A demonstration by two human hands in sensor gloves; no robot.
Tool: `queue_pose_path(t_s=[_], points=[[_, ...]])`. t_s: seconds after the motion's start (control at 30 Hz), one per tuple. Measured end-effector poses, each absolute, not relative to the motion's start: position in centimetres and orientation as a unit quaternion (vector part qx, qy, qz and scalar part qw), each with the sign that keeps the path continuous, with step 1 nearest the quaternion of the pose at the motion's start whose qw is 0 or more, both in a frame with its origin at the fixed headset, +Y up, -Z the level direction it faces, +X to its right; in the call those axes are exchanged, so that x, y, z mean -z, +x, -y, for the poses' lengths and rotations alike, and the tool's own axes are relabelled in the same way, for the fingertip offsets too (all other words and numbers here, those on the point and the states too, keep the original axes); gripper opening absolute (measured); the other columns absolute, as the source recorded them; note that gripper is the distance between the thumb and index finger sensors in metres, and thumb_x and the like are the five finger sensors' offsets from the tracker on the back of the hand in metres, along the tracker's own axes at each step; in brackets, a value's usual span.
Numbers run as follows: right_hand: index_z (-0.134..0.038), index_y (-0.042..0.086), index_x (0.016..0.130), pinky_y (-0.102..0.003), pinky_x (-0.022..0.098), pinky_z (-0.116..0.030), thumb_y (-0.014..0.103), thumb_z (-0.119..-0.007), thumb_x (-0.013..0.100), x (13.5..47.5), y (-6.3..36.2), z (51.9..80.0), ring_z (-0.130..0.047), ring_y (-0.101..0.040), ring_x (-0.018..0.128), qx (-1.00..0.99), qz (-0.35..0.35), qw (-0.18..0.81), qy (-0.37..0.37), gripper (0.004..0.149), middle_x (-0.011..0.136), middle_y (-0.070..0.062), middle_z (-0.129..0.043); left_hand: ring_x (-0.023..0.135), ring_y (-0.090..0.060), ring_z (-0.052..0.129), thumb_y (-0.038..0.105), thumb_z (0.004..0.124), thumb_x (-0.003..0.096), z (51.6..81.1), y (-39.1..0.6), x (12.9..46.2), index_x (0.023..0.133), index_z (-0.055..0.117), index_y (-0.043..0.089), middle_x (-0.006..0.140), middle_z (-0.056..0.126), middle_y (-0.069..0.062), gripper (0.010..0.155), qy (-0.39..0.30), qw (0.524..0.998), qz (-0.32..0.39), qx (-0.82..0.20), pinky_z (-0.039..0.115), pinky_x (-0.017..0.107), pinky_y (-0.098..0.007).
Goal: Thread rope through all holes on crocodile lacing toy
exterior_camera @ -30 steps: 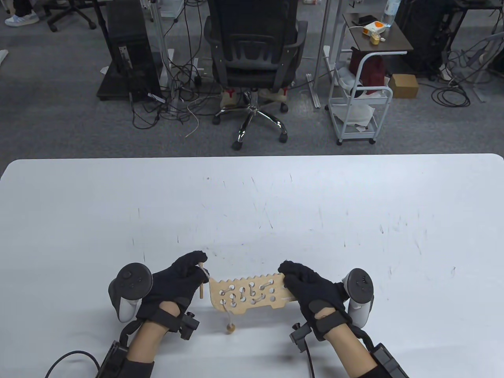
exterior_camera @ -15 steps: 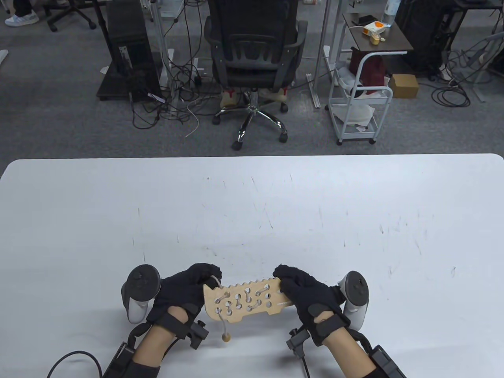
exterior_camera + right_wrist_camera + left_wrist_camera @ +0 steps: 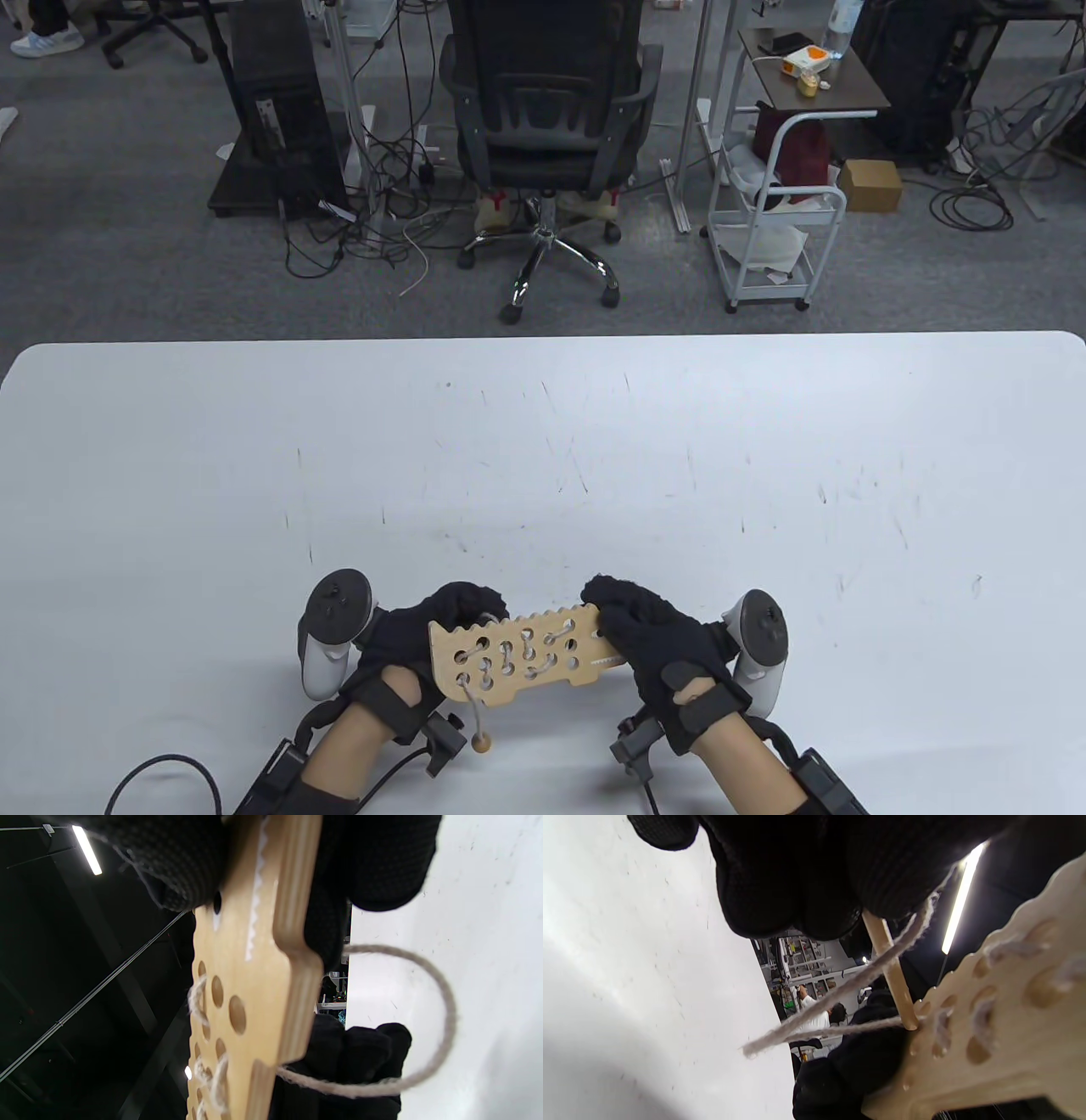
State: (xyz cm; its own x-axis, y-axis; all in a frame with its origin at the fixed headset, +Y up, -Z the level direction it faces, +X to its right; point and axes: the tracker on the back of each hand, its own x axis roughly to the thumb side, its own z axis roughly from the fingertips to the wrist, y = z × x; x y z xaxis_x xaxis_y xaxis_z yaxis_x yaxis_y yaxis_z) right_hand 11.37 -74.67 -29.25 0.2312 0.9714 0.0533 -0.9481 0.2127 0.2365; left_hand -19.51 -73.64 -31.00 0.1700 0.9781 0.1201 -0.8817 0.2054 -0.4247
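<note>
The wooden crocodile board (image 3: 517, 658) is lifted off the white table (image 3: 543, 441) near its front edge, its holed face tilted up. My right hand (image 3: 645, 632) grips its right end, thumb over the top face (image 3: 258, 976). My left hand (image 3: 441, 624) is behind the left end and pinches the wooden needle (image 3: 888, 971), whose tip meets a hole on the board's underside (image 3: 1009, 1018). The grey rope (image 3: 848, 986) runs from the needle. A slack loop (image 3: 441, 1001) hangs under the board. The rope's bead end (image 3: 481, 744) dangles below the front left corner. Several holes are laced.
A black cable (image 3: 161, 764) lies on the table at the bottom left. Beyond the far edge stand an office chair (image 3: 551, 127) and a white cart (image 3: 780, 212) on the floor.
My left hand has moved right with the needle, from beside the board's left end to behind and under it. The board has shifted left and tipped up more. The bead swung along with it.
</note>
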Motion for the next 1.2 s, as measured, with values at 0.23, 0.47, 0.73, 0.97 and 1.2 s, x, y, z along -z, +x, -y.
queue_pose_path(t_s=[0.23, 0.47, 0.73, 0.97, 1.2], points=[[-0.079, 0.011, 0.087, -0.045, 0.046, -0.081, 0.028, -0.083, 0.045, 28.9, 11.1, 74.4, -0.105, -0.027, 0.051, -0.604, -0.051, 0.786, 0.119, 0.046, 0.072, -0.01, -0.098, 0.071, -0.024, 0.097, 0.034, 0.087, 0.04, 73.9, -18.9, 30.9, 0.082, 0.081, 0.03, 0.077, 0.098, 0.004, 0.042, -0.158, 0.733, 0.194, -0.632, 0.058, 0.073, -0.06], [-0.079, 0.012, 0.087, -0.044, 0.046, -0.081, 0.028, -0.083, 0.045, 28.6, 10.8, 74.0, -0.105, -0.027, 0.051, -0.594, -0.047, 0.792, 0.131, 0.046, 0.073, -0.01, -0.098, 0.072, -0.024, 0.096, 0.031, 0.083, 0.0396, 73.9, -18.5, 30.7, 0.082, 0.079, 0.03, 0.078, 0.096, 0.004, 0.043, -0.181, 0.714, 0.203, -0.645, 0.057, 0.073, -0.06], [-0.08, 0.012, 0.087, -0.045, 0.045, -0.081, 0.028, -0.083, 0.044, 28.6, 10.7, 74.2, -0.106, -0.027, 0.051, -0.604, -0.044, 0.783, 0.14, 0.046, 0.072, -0.01, -0.099, 0.072, -0.023, 0.097, 0.032, 0.085, 0.0397, 73.9, -18.1, 30.5, 0.082, 0.082, 0.031, 0.077, 0.098, 0.005, 0.043, -0.19, 0.706, 0.201, -0.652, 0.059, 0.073, -0.059], [-0.081, 0.013, 0.087, -0.045, 0.046, -0.081, 0.028, -0.083, 0.044, 28.7, 10.2, 74.4, -0.106, -0.027, 0.05, -0.62, -0.032, 0.768, 0.158, 0.045, 0.072, -0.009, -0.099, 0.075, -0.024, 0.096, 0.035, 0.092, 0.0386, 73.5, -17.0, 29.8, 0.08, 0.091, 0.034, 0.08, 0.098, 0.004, 0.041, -0.201, 0.706, 0.225, -0.641, 0.06, 0.073, -0.058], [-0.081, 0.013, 0.087, -0.044, 0.046, -0.081, 0.029, -0.083, 0.044, 28.8, 10.4, 74.1, -0.106, -0.026, 0.051, -0.649, -0.003, 0.742, 0.166, 0.045, 0.072, -0.008, -0.099, 0.078, -0.025, 0.095, 0.031, 0.089, 0.0407, 73.4, -16.7, 29.6, 0.086, 0.091, 0.03, 0.085, 0.097, 0.001, 0.045, -0.214, 0.672, 0.238, -0.667, 0.06, 0.073, -0.058]])
